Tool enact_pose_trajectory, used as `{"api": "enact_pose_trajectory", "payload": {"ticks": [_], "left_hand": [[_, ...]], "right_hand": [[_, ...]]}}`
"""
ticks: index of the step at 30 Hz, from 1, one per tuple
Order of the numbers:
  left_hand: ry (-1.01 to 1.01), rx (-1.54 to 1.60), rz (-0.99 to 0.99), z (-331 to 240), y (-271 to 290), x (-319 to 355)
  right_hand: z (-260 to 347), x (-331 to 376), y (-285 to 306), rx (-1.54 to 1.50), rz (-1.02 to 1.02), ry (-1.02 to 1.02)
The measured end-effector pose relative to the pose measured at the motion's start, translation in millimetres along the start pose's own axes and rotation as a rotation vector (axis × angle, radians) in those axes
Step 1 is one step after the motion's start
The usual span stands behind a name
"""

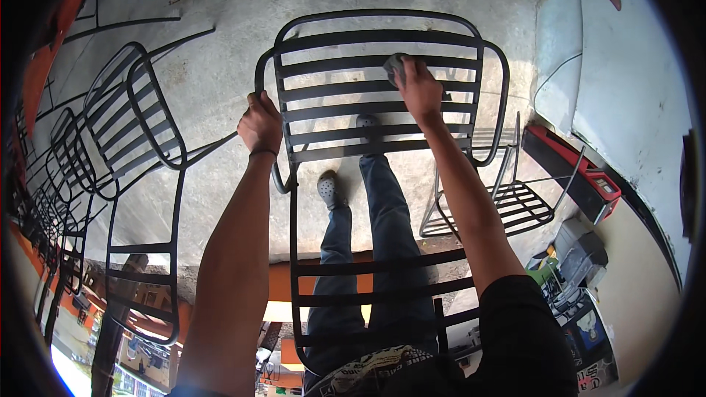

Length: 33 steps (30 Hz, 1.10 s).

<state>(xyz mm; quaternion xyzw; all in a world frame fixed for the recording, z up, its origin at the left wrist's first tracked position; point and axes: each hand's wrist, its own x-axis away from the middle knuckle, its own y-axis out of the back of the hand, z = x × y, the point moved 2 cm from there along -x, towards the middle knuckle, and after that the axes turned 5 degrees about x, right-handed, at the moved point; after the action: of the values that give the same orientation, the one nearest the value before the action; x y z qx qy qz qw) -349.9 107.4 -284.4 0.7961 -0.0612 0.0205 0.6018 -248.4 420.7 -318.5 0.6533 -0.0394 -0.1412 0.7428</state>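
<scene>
A black metal slatted chair [368, 40] stands in front of me on a concrete floor, its seat slats running across the middle of the view. My left hand [259, 122] grips the chair's left armrest tube. My right hand [418, 90] presses a small grey pad [395, 66], perhaps a sanding block or sponge, onto the seat slats near the middle right. My legs in blue jeans and my grey clogs [329, 190] show through the chair's frame below.
More black metal chairs [140, 103] are lined up along the left. Another metal frame [515, 206] lies on the floor at right. A red and black tool case [581, 173] and boxes sit by the right wall. An orange beam crosses below.
</scene>
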Motion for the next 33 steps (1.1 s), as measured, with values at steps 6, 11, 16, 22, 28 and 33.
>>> {"api": "enact_pose_trajectory", "payload": {"ticks": [6, 11, 16, 22, 28, 33], "left_hand": [[0.019, 0.028, 0.009, 12.1, -0.2, 2.0], [0.035, 0.058, 0.049, 2.1, 0.9, 1.7], [0.031, 0.042, 0.043, 11.7, 6.0, 3.4], [0.03, 0.027, 0.076, -7.1, -2.8, 1.6], [0.006, 0.055, 0.007, 10.8, 4.7, 1.9], [0.002, 0.047, 0.034, 5.4, 0.1, 1.3]], "right_hand": [[-85.3, 38.7, 29.5, 0.265, 0.149, -0.548], [-14.0, 72.9, 5.4, -0.048, -0.098, -0.767], [165.2, 68.6, -2.6, -0.365, 0.091, -0.402], [264.9, 70.3, -44.3, -0.399, 0.265, -0.145], [170.9, 67.5, -8.9, -0.415, 0.182, 0.023], [-14.1, 116.1, 24.4, -0.054, 0.184, -0.331]]}}
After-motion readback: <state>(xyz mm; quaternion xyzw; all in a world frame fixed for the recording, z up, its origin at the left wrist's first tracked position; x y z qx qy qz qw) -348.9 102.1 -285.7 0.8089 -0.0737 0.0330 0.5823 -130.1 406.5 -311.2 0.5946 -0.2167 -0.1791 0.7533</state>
